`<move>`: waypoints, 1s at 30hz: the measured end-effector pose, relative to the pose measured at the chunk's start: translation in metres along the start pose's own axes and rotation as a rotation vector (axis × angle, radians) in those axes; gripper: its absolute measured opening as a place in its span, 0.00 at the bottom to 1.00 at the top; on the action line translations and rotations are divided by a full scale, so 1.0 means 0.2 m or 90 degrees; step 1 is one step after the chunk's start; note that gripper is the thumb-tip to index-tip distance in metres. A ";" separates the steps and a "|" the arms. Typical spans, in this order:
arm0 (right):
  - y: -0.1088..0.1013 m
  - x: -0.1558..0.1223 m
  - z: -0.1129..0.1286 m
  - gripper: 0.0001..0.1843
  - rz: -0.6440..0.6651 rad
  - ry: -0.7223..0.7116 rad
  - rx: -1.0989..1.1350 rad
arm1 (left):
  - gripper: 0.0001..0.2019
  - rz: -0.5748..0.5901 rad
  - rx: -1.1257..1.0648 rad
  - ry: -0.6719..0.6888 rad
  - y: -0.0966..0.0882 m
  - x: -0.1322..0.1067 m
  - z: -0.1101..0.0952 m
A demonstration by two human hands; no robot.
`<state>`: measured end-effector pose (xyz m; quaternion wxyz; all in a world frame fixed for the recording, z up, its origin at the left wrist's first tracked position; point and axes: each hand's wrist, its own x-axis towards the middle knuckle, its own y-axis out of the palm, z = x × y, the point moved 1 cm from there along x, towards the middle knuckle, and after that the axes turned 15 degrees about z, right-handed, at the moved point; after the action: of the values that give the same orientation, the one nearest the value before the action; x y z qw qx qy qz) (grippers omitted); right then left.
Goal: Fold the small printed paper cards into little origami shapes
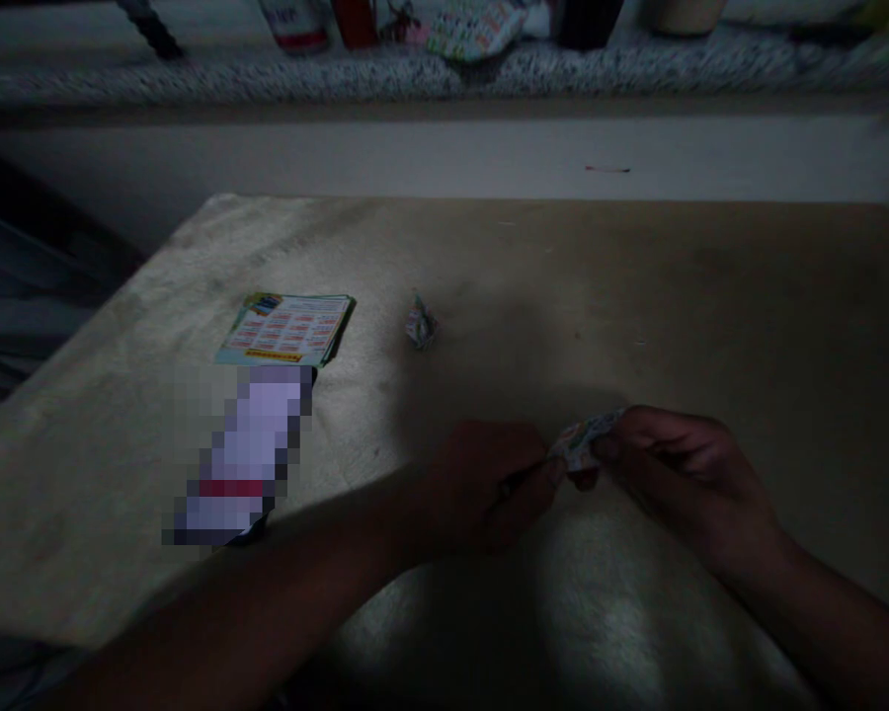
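Between my two hands is a small folded piece of printed paper (582, 440), held a little above the table. My left hand (500, 484) pinches its left edge with closed fingers. From the other side my right hand (692, 474) grips the paper between thumb and fingers. The room is dim, so the exact folds cannot be made out. Farther back on the table stands a second small folded or crumpled paper piece (420, 324), of similar printed pattern, apart from both hands.
A stack of printed cards (288, 331) lies at the left of the table (504, 257), with a blurred-out phone (256, 444) just in front of it. Behind the table runs a speckled stone sill (385, 79) bearing a patterned bag (474, 28), a white container (296, 22) and other items.
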<state>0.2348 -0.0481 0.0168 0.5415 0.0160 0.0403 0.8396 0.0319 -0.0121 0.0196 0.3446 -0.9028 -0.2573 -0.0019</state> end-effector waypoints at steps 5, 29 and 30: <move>0.01 0.00 0.03 0.03 -0.046 0.007 0.001 | 0.17 -0.004 0.036 -0.019 0.00 0.00 0.00; 0.02 0.00 0.02 0.06 -0.081 0.019 -0.005 | 0.16 0.002 -0.217 -0.057 -0.01 0.00 0.03; 0.02 0.00 0.01 0.07 -0.067 0.026 0.019 | 0.16 0.009 -0.243 -0.066 -0.01 0.00 0.03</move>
<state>0.2308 -0.0488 0.0189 0.5840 0.0047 0.0645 0.8092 0.0290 -0.0072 0.0154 0.1539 -0.9523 -0.2634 -0.0016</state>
